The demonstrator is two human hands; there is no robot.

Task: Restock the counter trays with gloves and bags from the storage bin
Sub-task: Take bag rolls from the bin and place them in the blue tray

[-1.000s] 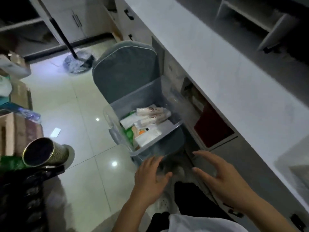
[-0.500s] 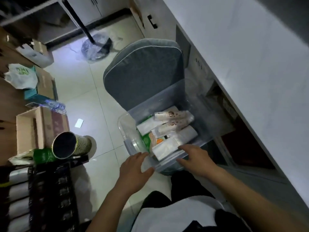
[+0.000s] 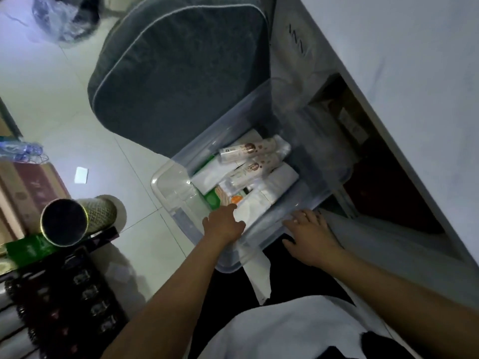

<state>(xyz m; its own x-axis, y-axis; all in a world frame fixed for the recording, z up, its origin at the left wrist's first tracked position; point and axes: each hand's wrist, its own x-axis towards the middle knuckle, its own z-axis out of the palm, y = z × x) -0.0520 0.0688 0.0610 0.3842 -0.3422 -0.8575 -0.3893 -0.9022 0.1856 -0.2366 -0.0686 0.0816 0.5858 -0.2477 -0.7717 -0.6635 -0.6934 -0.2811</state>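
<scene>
The grey chair [image 3: 178, 73] is carrying your clear storage bin [image 3: 171, 187] beside the counter [image 3: 414, 60]. You're resting your right hand [image 3: 309, 235] flat on its near rim, left hand [image 3: 224, 224] reaching in, fingers touching white packs [image 3: 261, 195].

A single head-worn wide-angle camera looks steeply down and forward from a person standing at the counter [image 3: 404, 63]. The clear storage bin [image 3: 181, 193] sits near, just past centre frame, with both forearms entering from the bottom edge. The tiled floor [image 3: 46, 94] fills the left side, the counter runs diagonally along the right. No second view overlaps this one.
</scene>
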